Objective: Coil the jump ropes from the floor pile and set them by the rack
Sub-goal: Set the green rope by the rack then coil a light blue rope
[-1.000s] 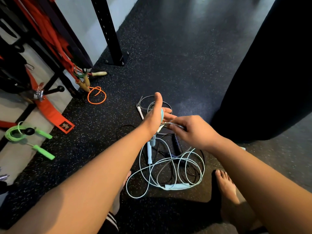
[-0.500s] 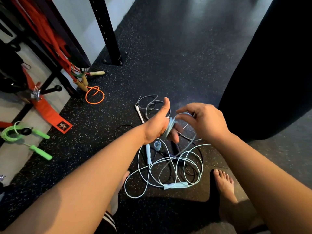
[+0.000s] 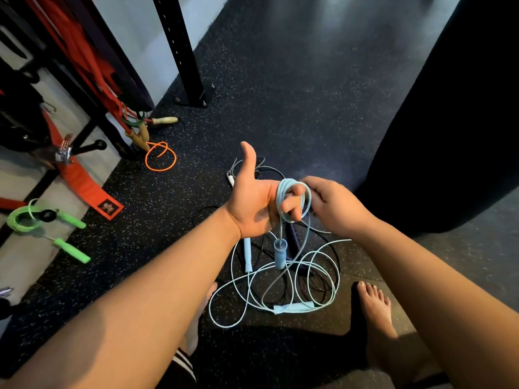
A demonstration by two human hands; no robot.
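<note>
My left hand (image 3: pixel 252 200) is held palm-up over the floor pile, thumb raised, with several turns of a light blue jump rope (image 3: pixel 293 200) wound around its fingers. One blue handle (image 3: pixel 280 252) dangles below that hand. My right hand (image 3: pixel 331 204) pinches the rope's coil at its right side. The loose remainder of the blue rope (image 3: pixel 280 299) lies in loops on the floor with its other handle (image 3: pixel 293 308), tangled with black ropes (image 3: pixel 323 276) and a white rope (image 3: pixel 233 178). The rack post (image 3: pixel 179 49) stands at the upper left.
An orange rope (image 3: pixel 160 157) with wooden handles and a coiled green rope (image 3: pixel 33 220) lie by the rack's base, near red straps (image 3: pixel 84 186). A dark punching bag (image 3: pixel 455 108) fills the right side. My bare feet (image 3: pixel 376 310) stand beside the pile.
My left hand rose and turned palm-up with more blue rope wound around its fingers; my right hand carried the rope around it, and a blue handle lifted off the floor.
</note>
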